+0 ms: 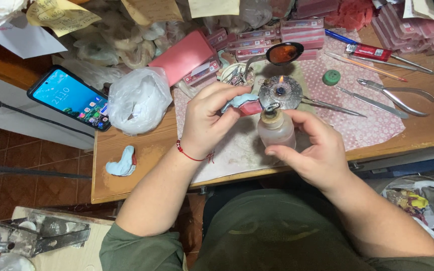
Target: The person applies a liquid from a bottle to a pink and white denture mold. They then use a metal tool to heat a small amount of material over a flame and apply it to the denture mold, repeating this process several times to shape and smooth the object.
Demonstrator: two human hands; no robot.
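Note:
My left hand (208,119) grips a small dental cast (240,104) of light blue plaster with pink wax, held up beside a small lit burner (280,92) with a round metal top and a little flame. A red string bracelet circles that wrist. My right hand (313,145) is wrapped around a small frosted glass bottle (276,129) with a cork-like neck, just below the burner. Both hands hover over a pale pink patterned mat (367,120) on the wooden workbench (126,170).
A smartphone (71,98) with a lit screen lies at the left beside a white plastic bag (137,100). Another blue cast (122,162) rests near the bench's front edge. Pliers (403,98), metal hand tools, a green cap (331,77), a lighter (367,51) and pink wax boxes (297,30) lie behind.

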